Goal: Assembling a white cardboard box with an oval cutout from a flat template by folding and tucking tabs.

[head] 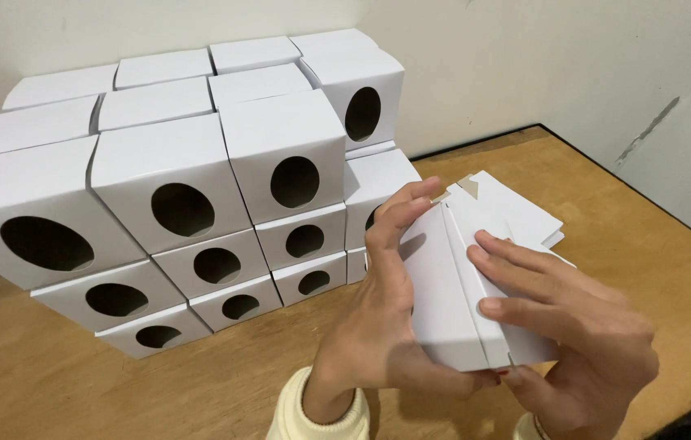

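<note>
The fingers of the right hand (573,334) lie spread flat across the front panels of a white cardboard box (463,289) that is not yet squared up, while the thumb hooks under its lower edge. The left hand (382,314) is curled round the box's left side, fingertips pressing at the top fold and thumb along the bottom, so both hands are closed on it, holding it up above the wooden table (68,383) in front of the person. The box looks part-folded: its panels meet at a ridge, and small tabs stick up loose at the top. Just behind it, a few flat blanks (525,210) lie on the table, apparently unfolded. To the left stands a stack of finished boxes (190,204), each with an oval hole in its face, piled several rows high against the wall (508,65), so much of the folding seems done.
</note>
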